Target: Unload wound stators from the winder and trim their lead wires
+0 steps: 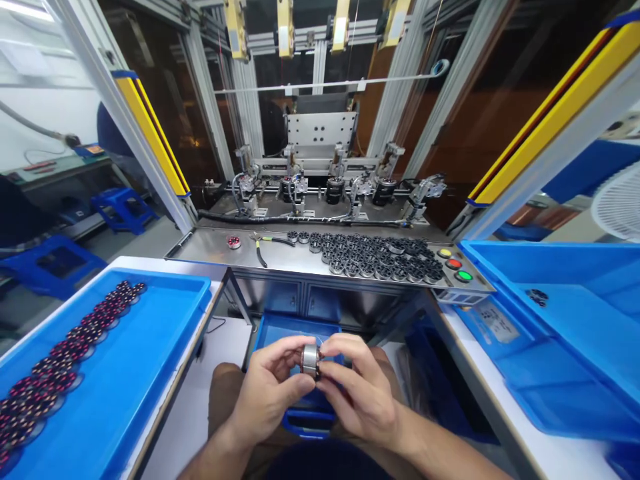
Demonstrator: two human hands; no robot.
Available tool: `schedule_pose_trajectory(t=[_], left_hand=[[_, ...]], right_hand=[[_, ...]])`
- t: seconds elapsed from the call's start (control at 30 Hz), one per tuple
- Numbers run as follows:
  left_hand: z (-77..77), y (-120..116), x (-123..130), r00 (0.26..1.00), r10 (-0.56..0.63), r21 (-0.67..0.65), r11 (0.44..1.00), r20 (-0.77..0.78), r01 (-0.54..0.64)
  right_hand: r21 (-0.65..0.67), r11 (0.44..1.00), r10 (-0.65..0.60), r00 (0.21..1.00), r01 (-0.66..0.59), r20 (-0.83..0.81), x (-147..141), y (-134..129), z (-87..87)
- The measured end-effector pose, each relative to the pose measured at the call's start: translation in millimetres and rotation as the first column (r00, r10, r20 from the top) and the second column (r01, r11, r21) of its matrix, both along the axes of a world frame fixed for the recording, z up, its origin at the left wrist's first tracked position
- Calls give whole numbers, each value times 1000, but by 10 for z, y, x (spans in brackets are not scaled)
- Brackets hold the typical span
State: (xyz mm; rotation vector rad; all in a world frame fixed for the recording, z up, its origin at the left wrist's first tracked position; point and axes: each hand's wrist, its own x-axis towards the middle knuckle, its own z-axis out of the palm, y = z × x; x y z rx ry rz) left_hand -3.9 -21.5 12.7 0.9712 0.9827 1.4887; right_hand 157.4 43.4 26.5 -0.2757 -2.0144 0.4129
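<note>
Above our lap, over a blue container (300,327), we held a silver ring part (311,361), its rim pinched between the thumb and fingers of our left hand (267,390) while the fingertips of our right hand (365,390) pressed its other side, beside a fine strand (321,340). Whether they gripped the strand too, we could not tell. A loose pinch, we judged, could have let the part drop into the container; a hard tug could have snapped the strand. Beyond, pliers (267,239) lay on a metal bench (213,257), one handle near the front edge, where a careless reach might have knocked them off. Dark rings (377,257) crowded that edge to the right, and a stray forearm could have pushed some over or pressed the green button (464,276) nearby. Farther left, red-and-copper rings (73,350) overlapped in a blue tray (175,300), liable to scratch if dragged.
</note>
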Motion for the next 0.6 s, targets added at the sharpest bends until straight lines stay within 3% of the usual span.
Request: schedule_pose_trajectory(t=[0.1,0.2,0.27,0.33,0.4,0.53,0.6], left_hand=[[14,-13,-18,969,112,43,993,-219,-106],[36,-33,-52,829,280,210,957,-484,-200],[57,-48,-62,739,359,323,925,-570,-200],[73,-64,-55,704,381,368,912,-599,-181],[75,-77,-36,727,361,349,920,-584,-177],[46,-72,4,837,291,273,945,-464,-178],[36,-59,10,866,270,268,949,-421,-166]], right_hand=[[-188,980,55,998,-60,-33,-8,-5,34],[-320,943,60,993,-90,-103,-27,-10,84],[-369,925,60,993,-95,-106,-40,-16,117],[-438,893,62,993,-102,-104,-45,-19,145],[-556,824,47,991,-111,-128,-38,-15,159],[-788,594,45,985,-160,-166,-5,19,151],[-827,532,63,983,-179,-172,18,37,145]])
